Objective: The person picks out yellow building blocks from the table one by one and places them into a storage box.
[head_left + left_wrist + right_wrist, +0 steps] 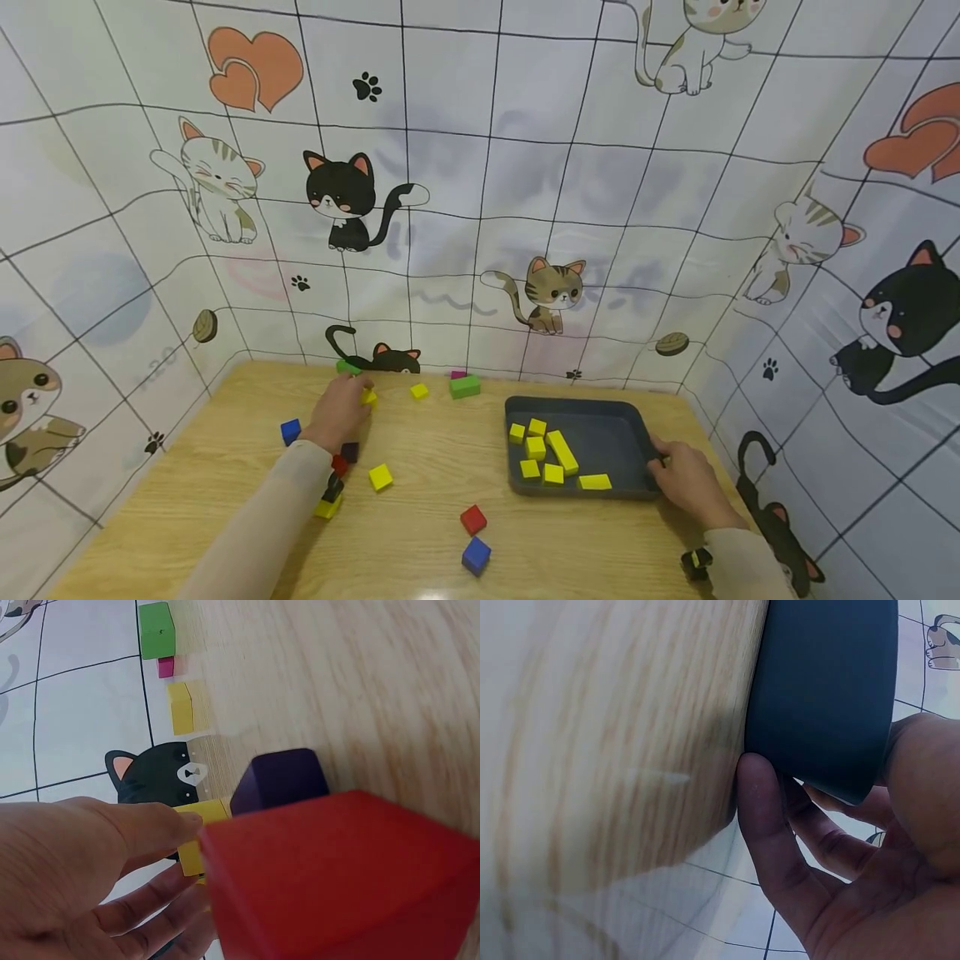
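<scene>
At the far left of the table, my left hand [341,414] pinches a yellow block [196,851] between thumb and fingers; part of the block is hidden by the hand. A red block [337,877] looms close to the left wrist camera, with a dark block [281,778] just behind it. On the right, my right hand [692,482] grips the right edge of a dark grey tray [622,442]. In the right wrist view, its fingertips [759,776] press against the tray's outer side near the table. Several yellow blocks [535,447] lie in the tray's left half.
A green block [465,387], a magenta block [458,375] and a yellow block [419,391] lie along the back edge. Another yellow block [381,477] is mid-left. A red block [473,520] and a blue block [476,556] lie in front. Another blue block [290,431] is left of my left hand.
</scene>
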### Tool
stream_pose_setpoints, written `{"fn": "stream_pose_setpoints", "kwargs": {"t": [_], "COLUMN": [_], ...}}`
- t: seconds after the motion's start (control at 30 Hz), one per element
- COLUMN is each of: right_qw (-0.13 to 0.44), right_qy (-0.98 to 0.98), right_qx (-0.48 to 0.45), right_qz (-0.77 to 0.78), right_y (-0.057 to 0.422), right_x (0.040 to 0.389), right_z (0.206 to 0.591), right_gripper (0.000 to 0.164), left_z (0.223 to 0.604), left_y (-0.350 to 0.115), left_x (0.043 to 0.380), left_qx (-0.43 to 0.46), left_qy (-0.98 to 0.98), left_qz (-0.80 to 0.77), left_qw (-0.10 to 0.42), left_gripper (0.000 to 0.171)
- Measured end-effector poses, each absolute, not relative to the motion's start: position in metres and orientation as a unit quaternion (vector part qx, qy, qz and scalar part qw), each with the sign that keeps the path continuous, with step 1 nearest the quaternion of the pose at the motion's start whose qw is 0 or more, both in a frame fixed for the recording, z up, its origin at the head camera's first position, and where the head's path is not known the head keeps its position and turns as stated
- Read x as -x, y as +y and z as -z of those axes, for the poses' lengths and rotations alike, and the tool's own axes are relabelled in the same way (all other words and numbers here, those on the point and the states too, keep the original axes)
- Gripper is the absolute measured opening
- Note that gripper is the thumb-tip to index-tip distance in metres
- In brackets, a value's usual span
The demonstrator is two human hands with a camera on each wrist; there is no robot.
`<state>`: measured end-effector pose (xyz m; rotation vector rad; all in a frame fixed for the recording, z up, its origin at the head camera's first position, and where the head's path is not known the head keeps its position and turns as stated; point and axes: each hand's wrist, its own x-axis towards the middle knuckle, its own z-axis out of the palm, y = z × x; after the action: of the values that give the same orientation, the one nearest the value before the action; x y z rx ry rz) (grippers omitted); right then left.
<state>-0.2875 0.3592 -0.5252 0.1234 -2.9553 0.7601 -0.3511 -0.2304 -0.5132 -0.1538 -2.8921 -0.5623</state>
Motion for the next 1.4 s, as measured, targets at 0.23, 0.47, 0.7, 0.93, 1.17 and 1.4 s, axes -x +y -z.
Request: {"fn": "stream_pose_setpoints", "kwargs": {"t": [0.23, 0.47, 0.7, 0.93, 1.17, 1.4], "right_qw": [0.04, 0.046, 0.043, 0.044, 0.047, 0.044], "right_qy": [-0.967, -0.967, -0.967, -0.967, -0.967, -0.966], "right_qx": [-0.035, -0.037, -0.034, -0.037, -0.035, -0.031], "right_qz": [-0.248, -0.248, -0.249, -0.249, -0.248, -0.252], "right_y": [0.359, 0.361, 0.361, 0.36, 0.362, 0.362], "right_x": [0.286, 0.286, 0.285, 0.286, 0.288, 0.289], "right_z": [0.528, 0.528, 0.527, 0.526, 0.527, 0.529], "right_gripper": [0.052, 0.052, 0.052, 0.053, 0.053, 0.054], "left_z": [0.515, 0.515, 0.51, 0.506, 0.501, 0.496], "left_y": [-0.23, -0.23, -0.229, -0.229, -0.213, -0.188], "left_x": [0.352, 0.351, 0.348, 0.345, 0.342, 0.34], "left_qx": [0.059, 0.06, 0.058, 0.052, 0.074, 0.118], "left_qy": [-0.974, -0.972, -0.972, -0.97, -0.966, -0.958], "left_qz": [0.196, 0.21, 0.213, 0.221, 0.219, 0.223], "left_qw": [0.094, 0.092, 0.086, 0.088, 0.115, 0.134], "left_gripper": [0.035, 0.034, 0.033, 0.035, 0.035, 0.033]}}
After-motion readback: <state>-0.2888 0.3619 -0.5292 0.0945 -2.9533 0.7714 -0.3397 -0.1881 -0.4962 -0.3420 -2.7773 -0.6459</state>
